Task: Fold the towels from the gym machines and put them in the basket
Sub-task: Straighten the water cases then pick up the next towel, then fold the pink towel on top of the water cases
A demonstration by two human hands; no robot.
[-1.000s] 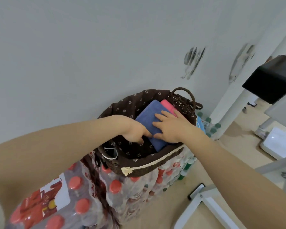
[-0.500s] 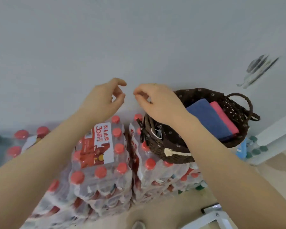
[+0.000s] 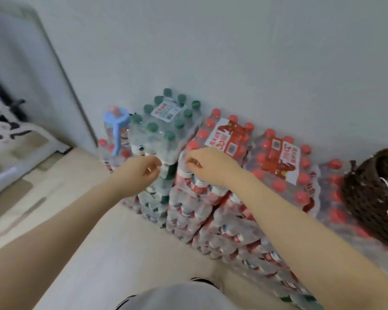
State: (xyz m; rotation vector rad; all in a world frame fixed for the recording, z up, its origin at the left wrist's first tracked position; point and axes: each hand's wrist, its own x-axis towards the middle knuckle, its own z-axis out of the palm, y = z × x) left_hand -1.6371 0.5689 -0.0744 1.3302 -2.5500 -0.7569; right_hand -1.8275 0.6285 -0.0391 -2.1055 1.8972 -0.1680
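Both hands left basket (image 3: 374,198); left hand (image 3: 139,175), right hand (image 3: 208,164) empty.

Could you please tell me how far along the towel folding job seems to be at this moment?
Done: cannot be confirmed; only the woven side of the basket shows at the right edge, its inside hidden. In hand: nothing; the left hand and right hand hover loosely curled over the bottle packs. Left: no unfolded towel is in view, so the remainder is unclear.

soft, even, dim-ish light, no hard shadows or glare. whole frame motion-blurred; bottles (image 3: 222,139) smeared. wide-angle bending at edges, worst on the left.
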